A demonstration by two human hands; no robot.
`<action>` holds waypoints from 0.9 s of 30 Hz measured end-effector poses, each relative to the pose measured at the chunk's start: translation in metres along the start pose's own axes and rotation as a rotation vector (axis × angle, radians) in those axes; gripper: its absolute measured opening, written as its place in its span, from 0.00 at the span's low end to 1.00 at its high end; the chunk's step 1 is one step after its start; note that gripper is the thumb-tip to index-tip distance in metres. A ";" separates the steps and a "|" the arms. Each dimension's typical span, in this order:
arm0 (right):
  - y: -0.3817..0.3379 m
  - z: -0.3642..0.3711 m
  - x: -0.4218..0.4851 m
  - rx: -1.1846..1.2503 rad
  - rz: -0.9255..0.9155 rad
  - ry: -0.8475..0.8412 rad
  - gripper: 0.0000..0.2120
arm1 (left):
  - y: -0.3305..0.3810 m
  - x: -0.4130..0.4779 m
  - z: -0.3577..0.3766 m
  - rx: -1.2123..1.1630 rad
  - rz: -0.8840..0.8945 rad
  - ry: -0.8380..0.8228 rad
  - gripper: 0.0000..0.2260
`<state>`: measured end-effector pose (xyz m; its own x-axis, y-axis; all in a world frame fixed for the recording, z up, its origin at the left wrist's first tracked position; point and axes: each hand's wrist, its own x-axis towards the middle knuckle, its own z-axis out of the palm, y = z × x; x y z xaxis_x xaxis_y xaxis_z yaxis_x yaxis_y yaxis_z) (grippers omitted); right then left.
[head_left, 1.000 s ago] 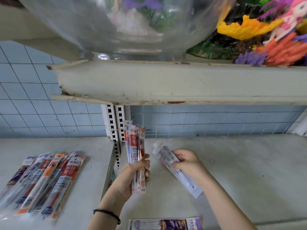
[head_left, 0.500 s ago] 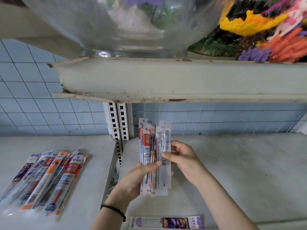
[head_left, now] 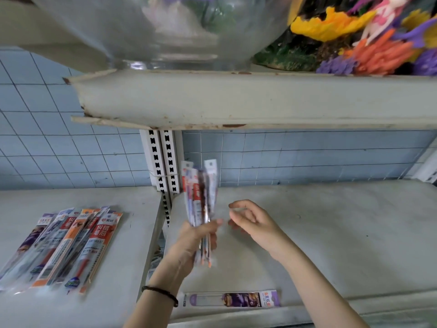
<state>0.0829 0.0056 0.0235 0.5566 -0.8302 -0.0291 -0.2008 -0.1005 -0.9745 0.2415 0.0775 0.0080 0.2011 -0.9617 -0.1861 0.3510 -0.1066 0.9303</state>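
I see the left hand [head_left: 191, 240] gripping a bundle of pen packets [head_left: 201, 192] upright above the grey shelf [head_left: 331, 233], near the slotted post [head_left: 165, 162]. The right hand [head_left: 250, 221] hangs just beside the bundle, fingers loosely curled, holding nothing. A purple packet [head_left: 231, 299] lies flat at the shelf's front edge.

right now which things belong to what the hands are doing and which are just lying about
In the job: bundle of pen packs, gripped upright by the left hand; right hand, open beside it.
Lying about: fanned pen packs on the left shelf; purple pack; glass bowl; plastic coral.
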 end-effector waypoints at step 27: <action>0.047 -0.039 -0.003 -0.803 -0.272 -0.129 0.12 | -0.008 -0.017 -0.015 -0.194 0.096 0.172 0.14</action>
<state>0.0405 -0.0179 -0.0134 0.7459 -0.6569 0.1098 -0.5300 -0.6853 -0.4995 0.2494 0.0985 -0.0006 0.3879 -0.9065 -0.1666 0.4884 0.0490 0.8712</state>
